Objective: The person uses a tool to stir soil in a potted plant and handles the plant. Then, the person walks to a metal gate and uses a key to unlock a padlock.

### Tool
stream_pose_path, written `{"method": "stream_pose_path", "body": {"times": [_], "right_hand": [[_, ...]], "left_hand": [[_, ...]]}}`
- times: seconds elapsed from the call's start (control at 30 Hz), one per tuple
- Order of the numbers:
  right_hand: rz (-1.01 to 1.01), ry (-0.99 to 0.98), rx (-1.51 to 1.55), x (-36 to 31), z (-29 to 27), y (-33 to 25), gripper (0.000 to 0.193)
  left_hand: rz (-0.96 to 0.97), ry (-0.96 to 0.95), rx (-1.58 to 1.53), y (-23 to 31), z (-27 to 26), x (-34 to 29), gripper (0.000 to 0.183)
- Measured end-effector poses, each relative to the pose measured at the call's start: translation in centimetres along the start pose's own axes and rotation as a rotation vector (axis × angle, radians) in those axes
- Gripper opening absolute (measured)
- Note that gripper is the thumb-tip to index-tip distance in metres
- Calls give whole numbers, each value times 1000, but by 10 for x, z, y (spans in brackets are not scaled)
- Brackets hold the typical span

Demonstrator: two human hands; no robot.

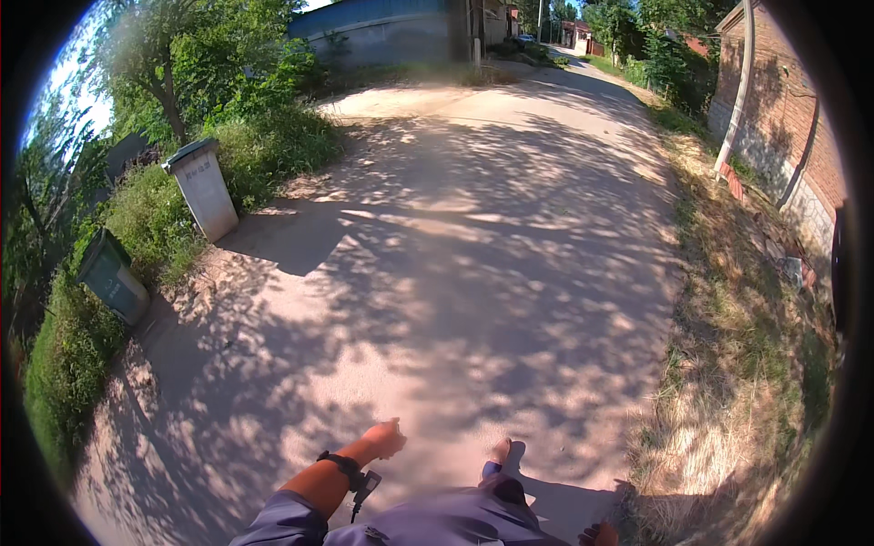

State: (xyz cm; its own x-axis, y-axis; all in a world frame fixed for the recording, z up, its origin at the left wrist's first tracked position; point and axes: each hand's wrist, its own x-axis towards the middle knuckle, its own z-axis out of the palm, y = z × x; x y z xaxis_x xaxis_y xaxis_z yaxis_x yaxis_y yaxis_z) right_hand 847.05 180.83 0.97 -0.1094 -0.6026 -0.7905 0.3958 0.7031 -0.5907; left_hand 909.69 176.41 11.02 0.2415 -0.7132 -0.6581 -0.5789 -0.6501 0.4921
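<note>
My left hand [386, 439] swings out in front of me over the road. Its fingers look curled in, and I see nothing in them. A black strap [339, 466] circles that forearm, with a small black device [367, 486] attached to it. Only a small part of my right hand [598, 534] shows at the bottom edge, low on the right. Its fingers are too cut off and shaded to read. Neither hand touches anything around it. Between them, below my dark clothing [446, 519], part of a foot [501, 449] shows on the ground.
A pale road [510, 300] dappled with tree shade runs ahead. Along its left, a grey bin [206, 193] and a green bin [116, 280] stand by bushes [273, 146]. To the right are dry grass [719, 364], a leaning pole [739, 100] and a brick wall [783, 109].
</note>
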Motion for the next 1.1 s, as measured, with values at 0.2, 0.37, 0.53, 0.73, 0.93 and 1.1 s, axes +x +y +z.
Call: {"method": "stream_pose_path", "body": {"times": [0.2,0.37,0.53,0.73,0.93,1.1], "right_hand": [[42,64,-196,179,46,-147,43],[-165,-21,-447,219,275,-334,45],[-174,-80,-506,318,369,-430,40],[-822,-628,-1210,439,364,-505,33],[-687,-447,-987,531,417,-588,40],[-774,-643,-1093,678,467,-688,44]], "left_hand": [[-170,-192,-124,50,-8,84,23],[-21,-413,172,58,-24,160,37],[-169,-463,109,150,-76,307,26],[-29,-227,-123,337,-222,463,21],[177,-15,397,442,-311,655,28],[226,62,427,534,-349,741,28]]}}
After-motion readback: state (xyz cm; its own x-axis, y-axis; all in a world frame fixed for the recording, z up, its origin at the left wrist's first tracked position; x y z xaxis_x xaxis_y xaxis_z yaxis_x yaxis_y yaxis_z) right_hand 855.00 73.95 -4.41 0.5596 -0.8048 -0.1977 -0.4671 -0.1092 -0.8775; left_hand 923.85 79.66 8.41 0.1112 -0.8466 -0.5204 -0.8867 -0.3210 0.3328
